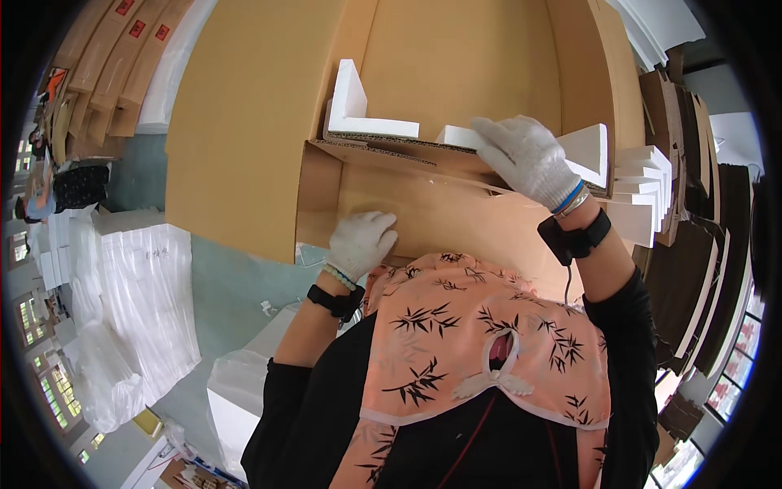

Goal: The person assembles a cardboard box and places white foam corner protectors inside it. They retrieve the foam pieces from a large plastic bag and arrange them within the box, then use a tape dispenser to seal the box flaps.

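A large open cardboard box (464,65) lies before me, its near flap (456,204) spread toward my body. White foam corner pieces sit along its near edge: an L-shaped one (350,102) at the left, a short one (460,136) in the middle and another (588,151) at the right. My right hand (521,159), in a white knitted glove, lies over the cardboard edge beside the middle foam piece, fingers stretched out. My left hand (360,243), gloved too, is over the left part of the near flap. Its fingers are loosely bent and apart, with nothing visible in them.
Beyond the box's right side stands a stack of white foam corners (639,191). Dark flat boards (692,285) lean farther right. Plastic-wrapped white packages (147,293) stand on the floor at the left, with tall cartons (122,65) behind. A person (41,204) is at the far left.
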`<state>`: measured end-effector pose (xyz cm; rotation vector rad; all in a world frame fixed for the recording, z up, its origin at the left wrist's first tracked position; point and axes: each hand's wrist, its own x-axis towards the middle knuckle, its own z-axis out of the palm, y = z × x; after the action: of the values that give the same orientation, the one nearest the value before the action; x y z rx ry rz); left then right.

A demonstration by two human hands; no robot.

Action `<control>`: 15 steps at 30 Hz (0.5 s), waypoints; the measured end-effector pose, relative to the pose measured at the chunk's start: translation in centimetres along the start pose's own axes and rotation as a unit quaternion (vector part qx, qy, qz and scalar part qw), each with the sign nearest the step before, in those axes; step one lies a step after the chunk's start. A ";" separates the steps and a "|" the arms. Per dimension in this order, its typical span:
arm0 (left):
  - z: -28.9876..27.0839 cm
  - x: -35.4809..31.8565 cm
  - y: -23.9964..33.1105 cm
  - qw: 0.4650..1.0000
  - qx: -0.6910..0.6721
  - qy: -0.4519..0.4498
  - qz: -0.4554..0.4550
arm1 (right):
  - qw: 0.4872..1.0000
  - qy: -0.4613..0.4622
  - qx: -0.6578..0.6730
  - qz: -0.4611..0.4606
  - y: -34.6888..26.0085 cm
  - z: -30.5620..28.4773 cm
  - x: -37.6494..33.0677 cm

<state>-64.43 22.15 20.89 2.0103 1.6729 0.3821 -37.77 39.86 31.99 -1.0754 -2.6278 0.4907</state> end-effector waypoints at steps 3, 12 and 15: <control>0.9 -0.3 1.1 0.999 0.021 0.021 -0.027 | 0.994 0.072 -0.065 -0.050 -1.6 -1.4 -0.9; 6.4 -1.1 7.2 0.981 0.188 0.041 -0.013 | 0.923 0.320 -0.187 0.102 9.1 -11.2 -21.8; 8.8 -2.0 10.6 0.973 0.215 -0.043 -0.074 | 0.836 0.370 -0.269 0.303 15.7 -16.0 -36.4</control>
<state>-51.54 17.16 19.34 2.1366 1.9629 -0.1320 3.04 27.77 36.23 -1.8147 -1.7083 -0.5308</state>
